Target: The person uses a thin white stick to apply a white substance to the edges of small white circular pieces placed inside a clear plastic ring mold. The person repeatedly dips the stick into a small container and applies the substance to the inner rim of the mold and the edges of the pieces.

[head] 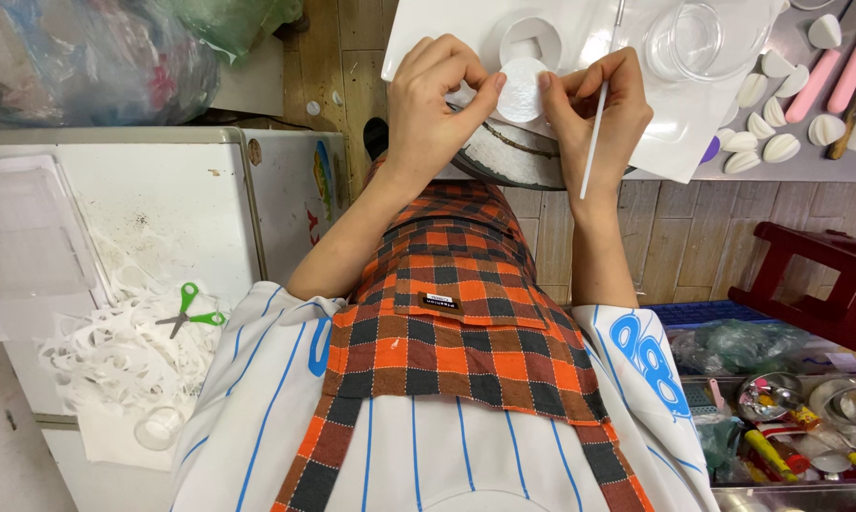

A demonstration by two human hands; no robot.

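Note:
My left hand and my right hand together pinch a small white round disc by its two edges, over a white tray. My right hand also holds a thin white stick that slants down along the palm. Beyond the disc, a white round ring with a square hole lies on the tray, and a clear glass jar stands to its right. A dark round plate lies under my wrists. I wear an orange checked apron.
Several white shell-shaped pieces and pink-handled tools lie on the grey table at the right. Green-handled scissors rest on white paper scraps at the left, near a clear cup. A red stool stands at the right, with bins of small items below it.

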